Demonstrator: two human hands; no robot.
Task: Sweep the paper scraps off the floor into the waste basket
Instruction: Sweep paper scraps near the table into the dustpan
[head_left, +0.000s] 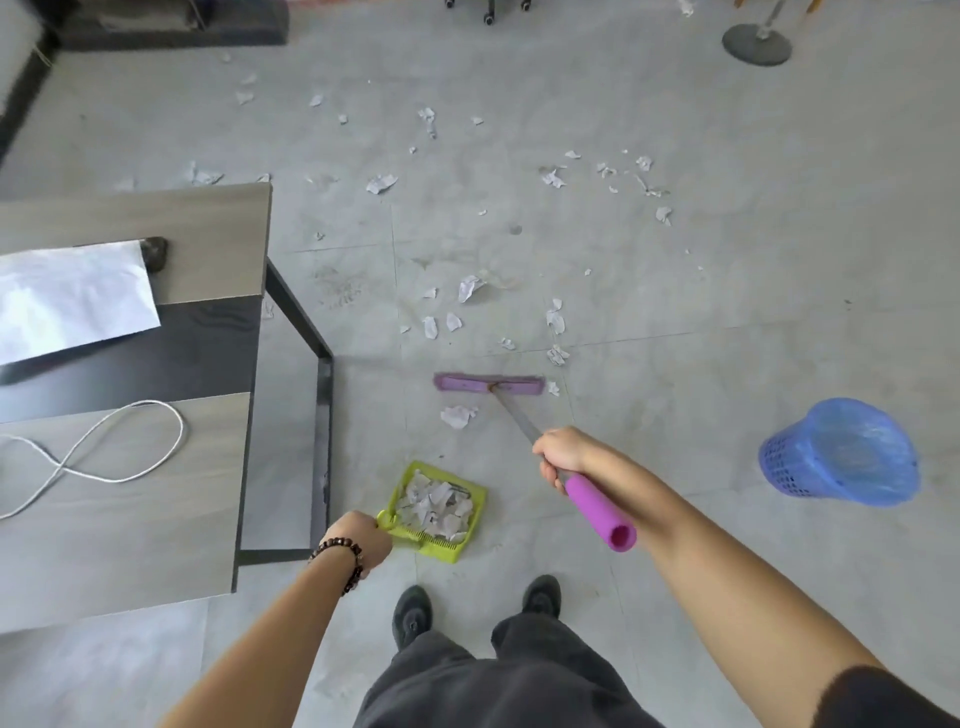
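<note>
Left hand (358, 538) curled tight round the handle of a lime-green dustpan (479, 492), beaded bracelet (347, 560) on that wrist. The dustpan sits on the grey tile floor (701, 322) just ahead of the shoes (413, 613), comb teeth on its near edge, with a heap of torn white scraps (434, 504) inside it. Right hand (563, 457) wrapped round the metal shaft of the broom (489, 385), just above the purple foam grip (597, 512); the flat purple head is down on the floor, ahead of the dustpan. Paper scraps: white, crumpled, torn irregular. One piece (457, 415) lies between broom head and dustpan, a cluster (556, 319) sits just past the head, and more are scattered further out. Waste basket (836, 452): blue plastic mesh, on the floor well off to the right, apart from everything. Left side: wood-top table (130, 519) with a looped white cord (119, 447) and a white sheet (67, 301) on it.
</note>
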